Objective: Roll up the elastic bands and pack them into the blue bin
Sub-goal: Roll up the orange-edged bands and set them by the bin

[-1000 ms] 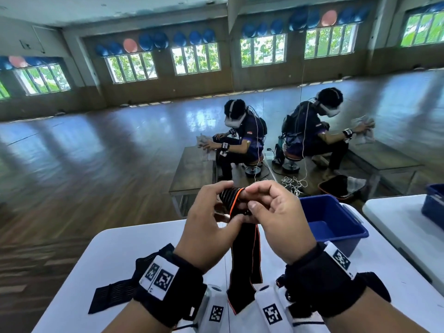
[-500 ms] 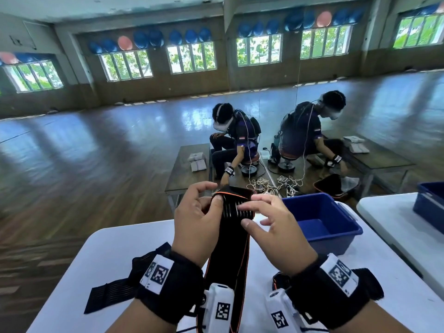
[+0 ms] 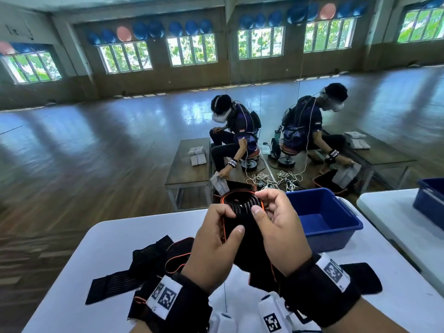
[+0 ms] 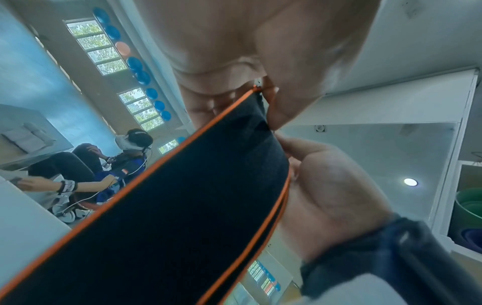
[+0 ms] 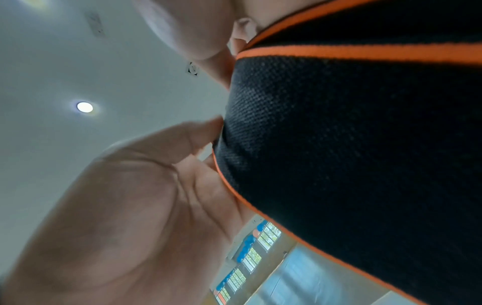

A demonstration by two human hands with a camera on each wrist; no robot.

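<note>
Mid-roll: left hand [image 3: 211, 246] and right hand [image 3: 278, 227] both pinch the black orange-edged elastic band [image 3: 242, 212] above the table's far edge, tail hanging down, so next likely more turns, then the blue bin [image 3: 346, 210] at the far-right corner.

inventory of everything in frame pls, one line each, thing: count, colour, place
Band being rolled: 1, black with orange edging, held above the table, top end coiled, tail hanging down.
Loose bands: count unclear, black, some with orange trim, heaped on the table's near left.
Blue bin: 1, on the table right of the hands; visible floor bare.
Second blue bin: 1, on the neighbouring table, far right.
White table: 1, under the work.
Seated person: 1, dark clothes and headset, by a mirror showing their reflection.
Left hand: grips the roll's left side.
Right hand: pinches the roll's right side.
</note>
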